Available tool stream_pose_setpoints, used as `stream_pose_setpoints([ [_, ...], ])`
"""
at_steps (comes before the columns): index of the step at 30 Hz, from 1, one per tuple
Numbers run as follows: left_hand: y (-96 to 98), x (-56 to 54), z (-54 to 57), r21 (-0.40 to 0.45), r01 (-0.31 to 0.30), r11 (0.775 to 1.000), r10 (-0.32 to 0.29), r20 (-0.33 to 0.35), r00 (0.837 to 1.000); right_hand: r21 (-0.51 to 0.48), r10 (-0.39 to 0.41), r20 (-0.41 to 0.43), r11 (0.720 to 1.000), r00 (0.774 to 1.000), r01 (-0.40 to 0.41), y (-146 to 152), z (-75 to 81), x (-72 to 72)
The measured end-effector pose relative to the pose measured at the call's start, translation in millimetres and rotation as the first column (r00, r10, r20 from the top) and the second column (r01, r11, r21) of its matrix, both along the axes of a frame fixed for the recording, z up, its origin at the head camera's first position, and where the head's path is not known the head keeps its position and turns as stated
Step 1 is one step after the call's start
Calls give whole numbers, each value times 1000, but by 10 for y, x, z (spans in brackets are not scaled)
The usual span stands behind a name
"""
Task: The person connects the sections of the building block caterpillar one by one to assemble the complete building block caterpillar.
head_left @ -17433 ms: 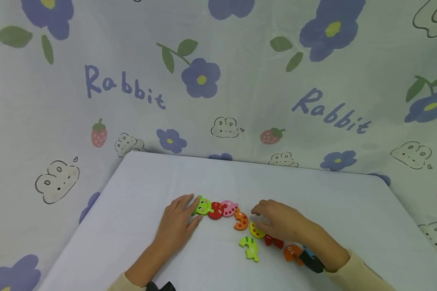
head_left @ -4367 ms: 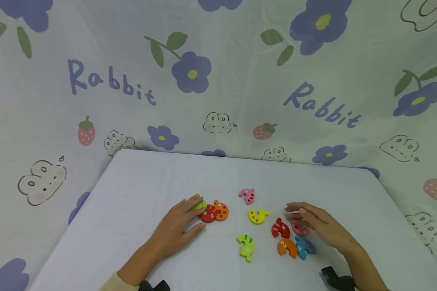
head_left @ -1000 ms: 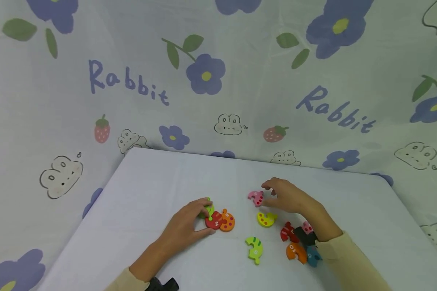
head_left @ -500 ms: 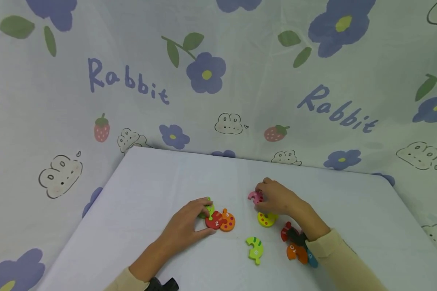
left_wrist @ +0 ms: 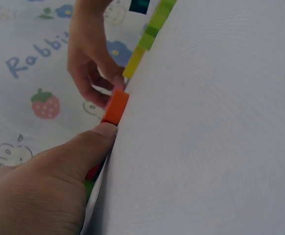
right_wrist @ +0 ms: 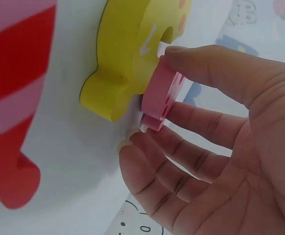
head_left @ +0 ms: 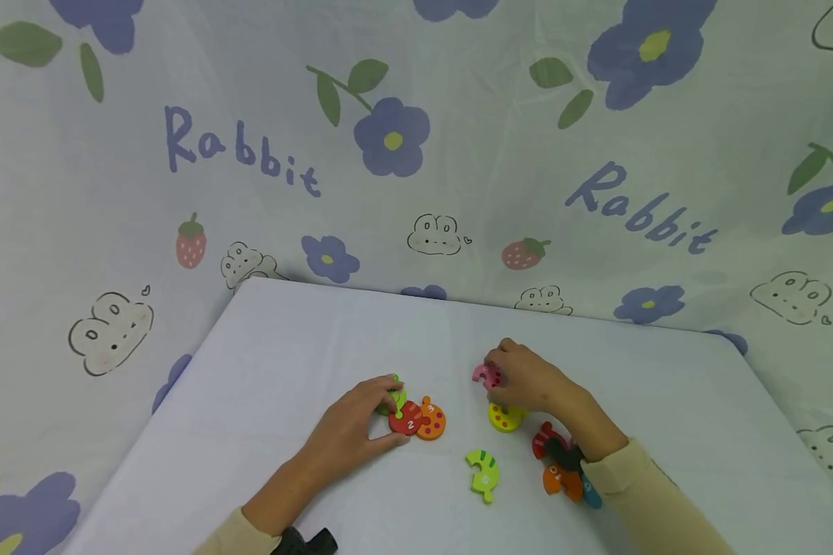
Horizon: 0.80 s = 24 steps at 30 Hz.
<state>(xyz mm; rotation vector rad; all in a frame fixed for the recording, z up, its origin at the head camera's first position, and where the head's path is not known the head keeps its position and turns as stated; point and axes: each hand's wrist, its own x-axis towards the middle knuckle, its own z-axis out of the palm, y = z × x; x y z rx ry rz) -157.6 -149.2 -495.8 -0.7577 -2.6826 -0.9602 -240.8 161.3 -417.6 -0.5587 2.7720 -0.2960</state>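
Wooden number puzzle pieces lie on the white table. My left hand (head_left: 350,424) holds a joined row at its left end, fingers over the light-green face piece (head_left: 399,397) and thumb against the edge of the red "2" piece (head_left: 406,418). An orange "3" piece (head_left: 430,420) is joined on the right. My right hand (head_left: 527,379) pinches a pink dotted piece (head_left: 486,375) between thumb and fingers; the right wrist view shows this pink piece (right_wrist: 160,90) on edge next to the yellow piece (right_wrist: 125,49).
Near the right hand lies the yellow dotted piece (head_left: 504,417). A green "5" piece (head_left: 484,474) lies nearer the front. Under the right forearm are a red piece (head_left: 545,439), an orange piece (head_left: 558,482) and a blue piece (head_left: 590,493), partly hidden. A printed cloth (head_left: 430,154) hangs behind.
Earlier the pieces stood in a longer row; later they lie apart, with orange joined to red. Over the last second my right hand moved left and took hold of the pink piece.
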Motion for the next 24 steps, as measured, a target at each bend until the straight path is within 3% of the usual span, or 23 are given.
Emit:
stream_pose_setpoints([
  [11,0,-11,-6,-7,6,1000,-6,-15,1000,-49,2,9,999,1000,-1,24,10,4],
  [24,4,0,9,-13,-4,1000,4,-2,1000,-59,55,2,997,998,-54,-140,166,83],
])
